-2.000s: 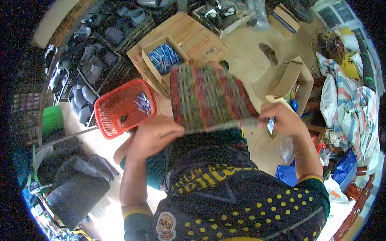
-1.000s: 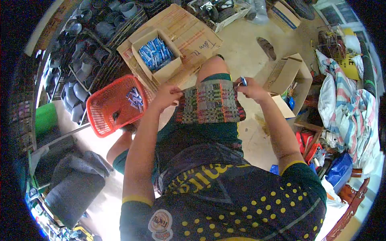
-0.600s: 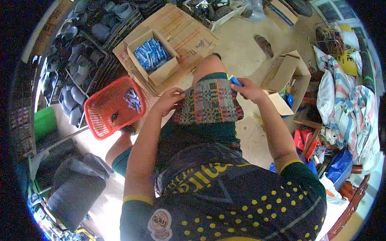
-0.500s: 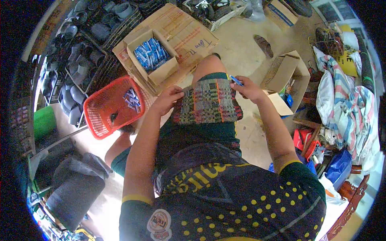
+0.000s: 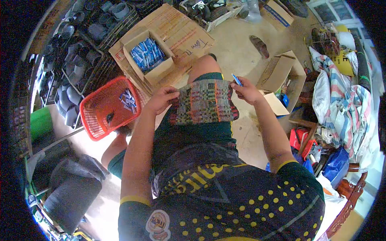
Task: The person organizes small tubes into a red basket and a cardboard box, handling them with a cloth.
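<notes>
A patterned woven cloth lies across my lap. My left hand is closed at the cloth's left edge, its fingertips pinching the upper corner. At the upper right corner, my right hand is closed around a small blue-and-white packet that sticks up from its fingers; the fingertips also meet the cloth's edge. Left of the cloth, a red plastic basket holds several small blue-and-white packets and a small dark item. Beyond my left hand, an open cardboard box is filled with blue packets.
Flattened cardboard lies under the full box. An open carton stands to the right, near a brown sandal. Crates of dark pipe fittings line the left; striped sacking is at the right.
The view has shifted slightly. My left hand and the cloth's left side have risen a little, and the packet in my right hand now points more upright.
</notes>
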Demonstrator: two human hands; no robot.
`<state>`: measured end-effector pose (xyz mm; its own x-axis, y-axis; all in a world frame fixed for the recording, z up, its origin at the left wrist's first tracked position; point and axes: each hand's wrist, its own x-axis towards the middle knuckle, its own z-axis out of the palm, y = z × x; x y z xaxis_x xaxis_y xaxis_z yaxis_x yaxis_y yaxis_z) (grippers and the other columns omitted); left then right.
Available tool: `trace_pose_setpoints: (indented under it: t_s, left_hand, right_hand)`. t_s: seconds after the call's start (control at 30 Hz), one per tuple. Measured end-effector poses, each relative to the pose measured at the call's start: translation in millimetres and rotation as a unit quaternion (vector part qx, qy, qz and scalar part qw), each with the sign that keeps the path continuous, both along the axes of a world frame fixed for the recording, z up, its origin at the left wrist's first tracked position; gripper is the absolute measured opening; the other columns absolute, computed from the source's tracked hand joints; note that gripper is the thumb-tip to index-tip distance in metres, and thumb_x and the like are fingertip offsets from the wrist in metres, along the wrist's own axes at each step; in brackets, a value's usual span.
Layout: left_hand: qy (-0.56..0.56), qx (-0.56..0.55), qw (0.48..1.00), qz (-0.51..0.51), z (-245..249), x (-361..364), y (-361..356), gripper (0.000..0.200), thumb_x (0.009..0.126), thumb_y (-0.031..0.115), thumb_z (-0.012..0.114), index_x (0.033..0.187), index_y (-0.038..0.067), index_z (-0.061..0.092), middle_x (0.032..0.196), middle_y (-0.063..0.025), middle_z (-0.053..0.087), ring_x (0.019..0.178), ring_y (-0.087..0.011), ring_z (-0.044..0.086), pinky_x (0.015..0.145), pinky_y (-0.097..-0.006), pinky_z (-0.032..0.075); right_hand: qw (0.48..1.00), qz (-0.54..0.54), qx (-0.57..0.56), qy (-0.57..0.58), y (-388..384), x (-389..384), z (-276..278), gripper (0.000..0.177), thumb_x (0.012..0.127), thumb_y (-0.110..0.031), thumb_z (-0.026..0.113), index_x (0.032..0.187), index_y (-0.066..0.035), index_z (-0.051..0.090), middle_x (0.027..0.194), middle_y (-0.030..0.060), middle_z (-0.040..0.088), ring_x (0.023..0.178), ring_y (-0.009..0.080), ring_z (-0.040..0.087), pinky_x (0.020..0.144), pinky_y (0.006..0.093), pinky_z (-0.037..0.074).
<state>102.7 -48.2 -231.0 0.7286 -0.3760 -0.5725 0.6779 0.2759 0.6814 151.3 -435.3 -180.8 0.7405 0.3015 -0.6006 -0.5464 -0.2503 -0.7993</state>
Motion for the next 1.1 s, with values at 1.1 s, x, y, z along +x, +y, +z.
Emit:
trace_pose_setpoints:
  t_s: [1.1]
  left_hand:
    - [-0.270,0.402,0.875,0.003,64,19,15,0.018,0.082,0.013,0.074,0.096,0.002,0.070,0.081,-0.0036,0.068,0.074,-0.0116,0.063,0.067,-0.0266,0.050]
  right_hand:
    - [0.980,0.026,-0.085,-0.179,-4,13,-16,0.030,0.091,-0.026,0.064,0.110,-0.004,0.057,0.083,0.0049,0.060,0.066,0.0140,0.054,0.058,0.0318,0.046]
